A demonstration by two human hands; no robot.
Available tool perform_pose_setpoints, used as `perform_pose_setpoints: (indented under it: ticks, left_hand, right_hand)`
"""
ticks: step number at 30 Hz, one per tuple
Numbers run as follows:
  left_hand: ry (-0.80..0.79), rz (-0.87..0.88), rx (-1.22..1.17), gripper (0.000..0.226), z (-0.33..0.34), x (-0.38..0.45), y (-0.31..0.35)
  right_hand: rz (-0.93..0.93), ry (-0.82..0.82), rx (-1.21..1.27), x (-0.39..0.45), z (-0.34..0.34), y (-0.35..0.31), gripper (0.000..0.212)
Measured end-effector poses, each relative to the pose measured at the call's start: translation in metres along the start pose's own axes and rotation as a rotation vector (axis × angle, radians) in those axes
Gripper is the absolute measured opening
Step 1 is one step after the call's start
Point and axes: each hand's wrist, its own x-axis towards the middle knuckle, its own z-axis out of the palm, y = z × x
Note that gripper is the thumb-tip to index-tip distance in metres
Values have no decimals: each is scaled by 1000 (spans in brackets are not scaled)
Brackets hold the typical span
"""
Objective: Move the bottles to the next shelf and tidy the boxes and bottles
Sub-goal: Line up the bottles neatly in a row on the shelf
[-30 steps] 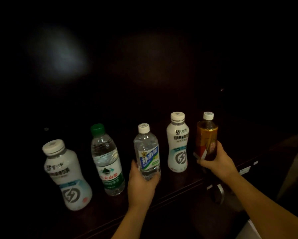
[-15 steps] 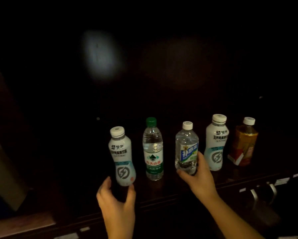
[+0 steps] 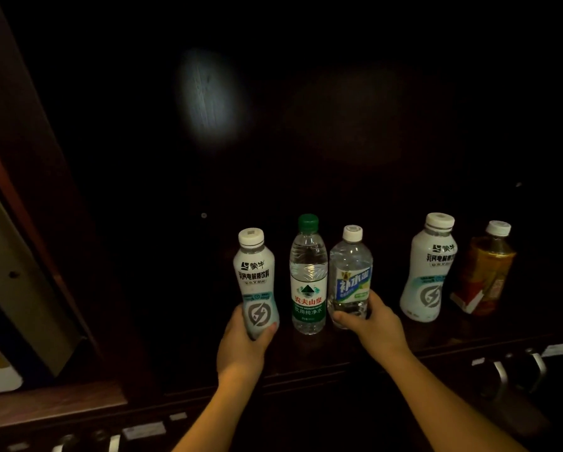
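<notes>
Several bottles stand in a row on a dark wooden shelf [image 3: 338, 360]. My left hand [image 3: 244, 347] grips the base of a white electrolyte-drink bottle [image 3: 256, 282] at the row's left end. Beside it stands a clear water bottle with a green cap [image 3: 307, 275]. My right hand [image 3: 369, 321] is closed around the bottom of a clear bottle with a blue label and white cap [image 3: 350, 272], which nearly touches the green-capped one. Further right stand a second white bottle [image 3: 430, 269] and an amber tea bottle [image 3: 487, 269].
The cabinet interior behind the bottles is dark, with a pale light patch [image 3: 208, 96] on the back panel. A wooden upright [image 3: 29, 190] borders the left side. Metal drawer handles [image 3: 515, 370] sit below the shelf edge at right. A gap separates the blue-label bottle and the second white bottle.
My left hand has closed on the left white bottle, which it was only reaching for before. My right hand has slid the blue-label bottle left, next to the green-capped one.
</notes>
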Motion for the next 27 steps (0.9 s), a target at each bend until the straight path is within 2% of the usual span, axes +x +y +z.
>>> perform_pose_setpoints:
  ticks: [4,9,13,14,16,18,20,22,23,25,27]
  left_hand:
    - [8,18,57,57,9,-2,5]
    - [28,41,119,58,14,-2,1]
    - [8,34,120,72,13,0,-2]
    - [4,23,128,81,12,2,-5]
    - [5,-7,149,97,10,4,-9]
    - [21,-12,159,100,11,5,-11]
    - [25,-4,145,99,12,6,-11]
    - [24,-3,129,95,12,5,-10]
    - [24,-2,122,91,12,4,-9]
    - [27,-4,110,83,12,2,-7]
    - [30,-2,109,77,12,0,-5]
  right_hand:
    - [-57,-23,-30,-2,10,-5,52]
    - [-36,-42,-49,-2,11,-8,60]
    - [11,-153,91,-5,0,-9,73]
    - [21,-120,108,-6,-5,-6,78]
    - [4,129,73,-11,-23,6,72]
    - [-5,414,63,-12,-52,21,57]
    - [30,512,11,-5,-79,31,64]
    - [72,411,-35,8,-94,37,79]
    - [94,334,-7,15,-96,38,78]
    - [125,227,26,23,-96,40,55]
    - [125,213,8,24,-93,40,44]
